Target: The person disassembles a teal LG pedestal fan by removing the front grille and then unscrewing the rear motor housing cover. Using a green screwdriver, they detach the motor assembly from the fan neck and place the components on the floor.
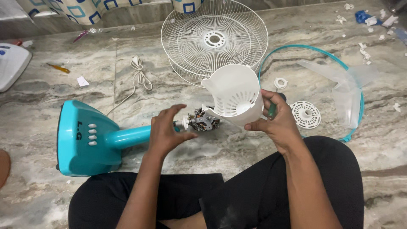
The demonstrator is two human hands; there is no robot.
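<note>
A teal fan stand [87,142] lies on its side on the marble floor, its neck pointing right to a bare motor [205,121] with copper windings. My left hand [167,131] rests by the motor's knob end, fingers spread, touching the neck. My right hand [275,121] grips a white vented motor cover [235,95], held tilted just right of the motor, together with a dark green-handled tool [273,108] tucked in the same hand.
White wire fan grilles [214,40] lie stacked behind. A teal rim ring [316,51], clear fan blades [347,91], a white round plate [306,114] and small ring [280,82] lie right. A coiled cord [140,74], yellow screwdriver [59,68], paper scraps scattered.
</note>
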